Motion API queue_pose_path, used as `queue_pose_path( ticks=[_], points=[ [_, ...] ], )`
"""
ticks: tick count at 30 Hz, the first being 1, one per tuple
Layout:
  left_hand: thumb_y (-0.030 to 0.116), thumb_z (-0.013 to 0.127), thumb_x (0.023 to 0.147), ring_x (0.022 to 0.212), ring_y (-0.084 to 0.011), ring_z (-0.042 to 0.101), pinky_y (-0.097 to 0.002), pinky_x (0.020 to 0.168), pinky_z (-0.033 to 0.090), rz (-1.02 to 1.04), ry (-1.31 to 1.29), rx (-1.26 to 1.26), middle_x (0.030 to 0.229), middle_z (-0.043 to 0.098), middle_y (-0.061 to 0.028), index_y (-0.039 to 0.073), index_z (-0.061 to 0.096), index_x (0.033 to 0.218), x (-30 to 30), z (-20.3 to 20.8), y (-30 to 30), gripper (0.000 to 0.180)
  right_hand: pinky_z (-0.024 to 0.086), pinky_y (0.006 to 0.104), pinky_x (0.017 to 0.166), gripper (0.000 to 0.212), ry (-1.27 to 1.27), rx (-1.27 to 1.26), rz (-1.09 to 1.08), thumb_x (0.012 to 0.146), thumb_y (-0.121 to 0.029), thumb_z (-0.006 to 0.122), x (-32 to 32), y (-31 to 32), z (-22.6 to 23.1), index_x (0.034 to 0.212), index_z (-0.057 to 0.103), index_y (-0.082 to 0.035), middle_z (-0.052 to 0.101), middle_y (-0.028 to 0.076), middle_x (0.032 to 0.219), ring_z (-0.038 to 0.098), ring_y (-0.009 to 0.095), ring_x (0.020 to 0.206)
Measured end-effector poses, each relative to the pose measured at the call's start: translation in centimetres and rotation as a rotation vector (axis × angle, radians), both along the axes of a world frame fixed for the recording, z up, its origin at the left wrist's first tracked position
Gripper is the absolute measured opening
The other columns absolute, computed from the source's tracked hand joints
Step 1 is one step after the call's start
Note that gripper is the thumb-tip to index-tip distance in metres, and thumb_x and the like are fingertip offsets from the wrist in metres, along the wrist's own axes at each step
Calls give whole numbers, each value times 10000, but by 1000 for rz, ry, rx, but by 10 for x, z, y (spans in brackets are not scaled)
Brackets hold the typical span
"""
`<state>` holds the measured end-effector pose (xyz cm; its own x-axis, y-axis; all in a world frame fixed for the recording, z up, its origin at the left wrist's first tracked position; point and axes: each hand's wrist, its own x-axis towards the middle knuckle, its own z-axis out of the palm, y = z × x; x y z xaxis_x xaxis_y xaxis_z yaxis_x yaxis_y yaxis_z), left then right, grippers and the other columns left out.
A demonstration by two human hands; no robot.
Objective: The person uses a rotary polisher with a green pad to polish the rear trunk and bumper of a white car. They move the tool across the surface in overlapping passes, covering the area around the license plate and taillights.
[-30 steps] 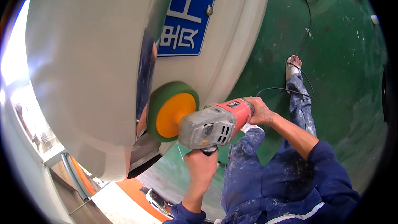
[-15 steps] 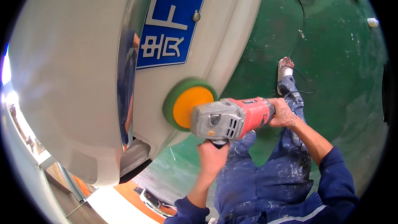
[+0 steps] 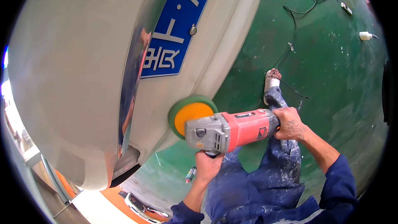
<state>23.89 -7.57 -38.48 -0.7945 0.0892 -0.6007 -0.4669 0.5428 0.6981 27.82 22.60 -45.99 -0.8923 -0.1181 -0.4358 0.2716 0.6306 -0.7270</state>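
A red and grey power polisher [image 3: 244, 127] is held in both hands. My left hand [image 3: 208, 165] is closed round the black side handle under its grey head. Wrapped round the dark rear grip is my right hand [image 3: 289, 123]. The polisher's green-rimmed pad with a yellow-orange backing [image 3: 193, 117] lies against the white bumper [image 3: 166, 95] of a car, below a blue license plate [image 3: 177, 37]. The pad's working face is hidden. A shiny chrome strip [image 3: 133, 70] runs along the plate's left side.
A black cord [image 3: 294, 25] trails over the green floor [image 3: 331, 79] past my foot [image 3: 272, 79] to a white power strip [image 3: 346, 8]. A white bottle [image 3: 365, 36] lies at the far right. A small dark bottle [image 3: 190, 174] is near my left forearm.
Both hands have brought the polisher slightly lower in view, its pad now lower on the bumper. The view has shifted, and the small dark bottle now shows beside my left forearm.
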Motion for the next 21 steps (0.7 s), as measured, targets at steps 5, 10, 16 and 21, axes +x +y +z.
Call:
queue_pose_path(
  ticks=[5, 10, 16, 21],
  points=[
    [89, 766, 797, 754, -135, 678, -344, 695, 534, -188, 42, 77, 774, 718, -157, -53, 700, 953, -68, 5, 60, 220, 540, 468, 720, 287, 129, 23, -255, 601, -79, 787, -7, 37, 14, 838, 638, -12, 669, 208, 814, 667, 431, 804],
    [74, 747, 790, 718, -159, 655, -347, 661, 524, -296, 30, 16, 757, 711, -138, -56, 700, 931, -92, 10, 91, 198, 562, 404, 744, 333, 118, -34, -345, 651, -91, 817, -15, 57, 13, 955, 705, -14, 709, 226, 869, 710, 408, 846],
    [63, 774, 788, 800, -261, 762, -365, 719, 564, -113, 179, 1, 854, 751, -197, -42, 718, 965, -43, 3, 52, 213, 565, 456, 732, 305, 56, -127, -135, 583, -56, 757, -13, 32, -13, 873, 670, -24, 694, 199, 829, 698, 412, 822],
    [13, 767, 773, 875, -203, 744, -362, 782, 556, 32, 145, -16, 924, 767, -147, -35, 722, 974, -18, 7, 22, 211, 550, 499, 776, 340, 59, -77, 47, 541, -86, 735, -32, 8, -29, 856, 620, -31, 680, 172, 839, 672, 422, 873]
  ],
)
